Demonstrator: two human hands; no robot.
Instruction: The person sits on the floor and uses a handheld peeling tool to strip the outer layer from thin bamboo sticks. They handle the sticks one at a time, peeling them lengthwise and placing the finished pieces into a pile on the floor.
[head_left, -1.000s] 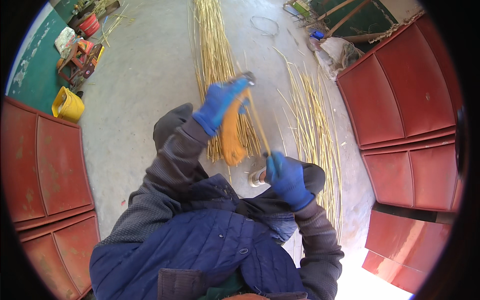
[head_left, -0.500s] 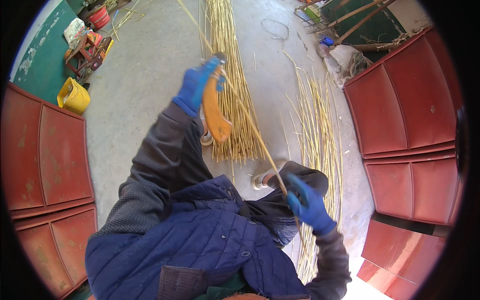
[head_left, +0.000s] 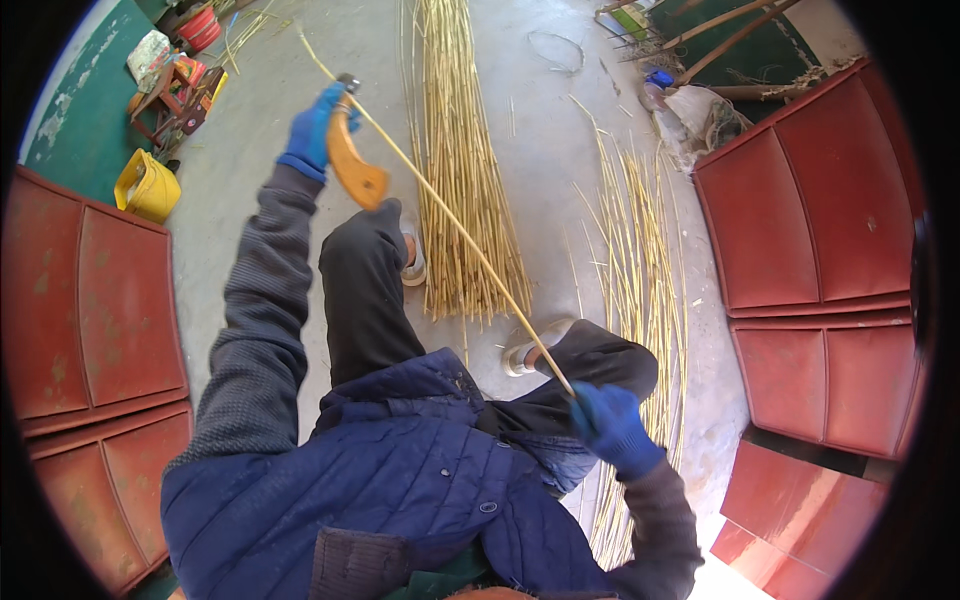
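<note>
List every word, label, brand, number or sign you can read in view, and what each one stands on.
No text can be read anywhere in view.
Red-and-yellow item by the left wall: any print is too small to read.
Pale bag above it: any marking is too small to make out.
Orange handle in the left hand: no readable lettering.
Dark blue vest: no readable lettering.

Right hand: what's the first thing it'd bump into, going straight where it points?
Probably the person's own right leg, though the right hand might pass above it; depth is hard to tell.
</note>
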